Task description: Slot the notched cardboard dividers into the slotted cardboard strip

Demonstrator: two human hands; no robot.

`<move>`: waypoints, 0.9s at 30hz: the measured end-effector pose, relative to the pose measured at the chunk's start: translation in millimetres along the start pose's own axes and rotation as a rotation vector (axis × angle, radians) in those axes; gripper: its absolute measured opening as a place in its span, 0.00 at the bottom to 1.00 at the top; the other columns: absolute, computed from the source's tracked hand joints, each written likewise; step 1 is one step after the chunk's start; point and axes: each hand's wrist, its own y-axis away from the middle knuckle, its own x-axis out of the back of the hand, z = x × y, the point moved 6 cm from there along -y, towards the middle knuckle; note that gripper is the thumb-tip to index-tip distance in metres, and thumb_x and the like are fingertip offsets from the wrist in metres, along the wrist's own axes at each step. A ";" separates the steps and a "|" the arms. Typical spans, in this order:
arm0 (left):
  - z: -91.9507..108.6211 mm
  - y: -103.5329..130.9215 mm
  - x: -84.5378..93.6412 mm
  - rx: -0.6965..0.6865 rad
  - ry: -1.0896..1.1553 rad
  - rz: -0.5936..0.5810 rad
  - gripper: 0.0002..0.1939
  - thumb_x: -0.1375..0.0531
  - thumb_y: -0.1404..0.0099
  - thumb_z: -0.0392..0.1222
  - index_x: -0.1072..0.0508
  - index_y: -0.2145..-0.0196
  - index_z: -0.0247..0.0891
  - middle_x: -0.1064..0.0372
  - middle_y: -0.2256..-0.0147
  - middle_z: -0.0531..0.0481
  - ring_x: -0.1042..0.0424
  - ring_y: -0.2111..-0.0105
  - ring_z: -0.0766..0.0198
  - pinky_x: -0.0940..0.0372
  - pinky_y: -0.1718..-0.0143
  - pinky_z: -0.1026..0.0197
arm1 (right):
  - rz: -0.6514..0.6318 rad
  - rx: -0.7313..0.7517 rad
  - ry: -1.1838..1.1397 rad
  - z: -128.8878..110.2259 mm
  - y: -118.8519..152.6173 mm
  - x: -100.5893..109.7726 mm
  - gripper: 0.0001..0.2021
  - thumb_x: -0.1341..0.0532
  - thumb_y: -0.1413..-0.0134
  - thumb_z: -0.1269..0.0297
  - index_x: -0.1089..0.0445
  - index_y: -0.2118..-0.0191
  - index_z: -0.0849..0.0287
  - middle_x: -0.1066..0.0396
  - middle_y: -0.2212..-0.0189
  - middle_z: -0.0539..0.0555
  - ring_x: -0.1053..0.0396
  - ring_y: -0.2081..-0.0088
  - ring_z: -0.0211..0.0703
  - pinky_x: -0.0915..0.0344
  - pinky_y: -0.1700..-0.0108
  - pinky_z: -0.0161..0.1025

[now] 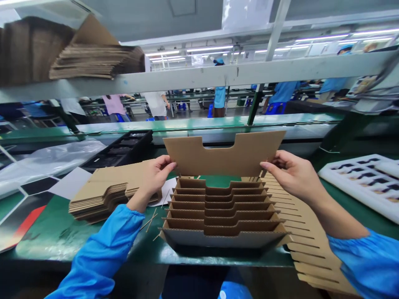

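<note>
A brown cardboard panel (218, 160) with a notch in its top edge stands upright between my hands, above the far end of a slotted cardboard divider (221, 232). My left hand (158, 172) pinches the panel's left end, thumb toward me. At its right end my right hand (288, 172) grips it the same way. Several notched panels stand in parallel rows in the divider. A stack of similar notched panels (102, 193) lies left of it. Slotted cardboard strips (308, 232) are spread on the right, under my right forearm.
Cardboard bundles (87, 58) rest on a shelf (199, 77) above the green table (59, 232). A black tray (121, 149) and plastic film (50, 160) lie back left, a white foam tray (361, 182) on the right. Thin cardboard scraps (151, 220) lie beside the divider. People are farther off.
</note>
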 end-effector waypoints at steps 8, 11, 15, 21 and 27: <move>-26.1 12.8 -1.9 0.035 -0.094 -0.066 0.15 0.29 0.34 0.55 0.17 0.62 0.41 0.18 0.64 0.48 0.22 0.65 0.56 0.26 0.61 0.58 | -0.133 -0.015 0.121 17.0 10.3 -10.4 0.16 0.38 0.29 0.47 0.24 0.57 0.54 0.18 0.60 0.54 0.23 0.58 0.52 0.27 0.55 0.46; -28.9 18.4 -2.5 0.052 -0.104 -0.058 0.15 0.29 0.34 0.55 0.17 0.62 0.41 0.17 0.64 0.47 0.22 0.66 0.56 0.26 0.64 0.59 | -0.138 -0.030 0.137 18.7 17.3 -10.0 0.17 0.39 0.28 0.46 0.24 0.59 0.53 0.19 0.62 0.53 0.24 0.59 0.51 0.28 0.55 0.46; -26.3 19.8 -3.8 0.046 -0.124 -0.051 0.15 0.29 0.35 0.55 0.17 0.63 0.40 0.18 0.65 0.47 0.22 0.66 0.56 0.26 0.65 0.59 | -0.135 -0.020 0.097 14.0 21.3 -10.9 0.17 0.39 0.29 0.45 0.23 0.57 0.54 0.19 0.61 0.54 0.24 0.59 0.52 0.28 0.54 0.47; -34.9 20.3 -12.6 0.019 -0.144 -0.137 0.17 0.31 0.35 0.55 0.19 0.59 0.38 0.17 0.63 0.44 0.19 0.62 0.53 0.25 0.58 0.55 | -0.173 -0.039 0.045 24.5 27.1 -17.3 0.19 0.38 0.31 0.43 0.27 0.63 0.55 0.22 0.67 0.54 0.26 0.65 0.48 0.31 0.61 0.44; -40.2 27.0 -14.5 0.015 -0.141 -0.142 0.19 0.33 0.34 0.49 0.25 0.48 0.40 0.21 0.64 0.49 0.20 0.62 0.56 0.25 0.56 0.56 | -0.235 -0.055 0.093 40.0 36.2 -22.2 0.18 0.39 0.31 0.46 0.28 0.65 0.55 0.22 0.68 0.54 0.26 0.66 0.49 0.32 0.63 0.43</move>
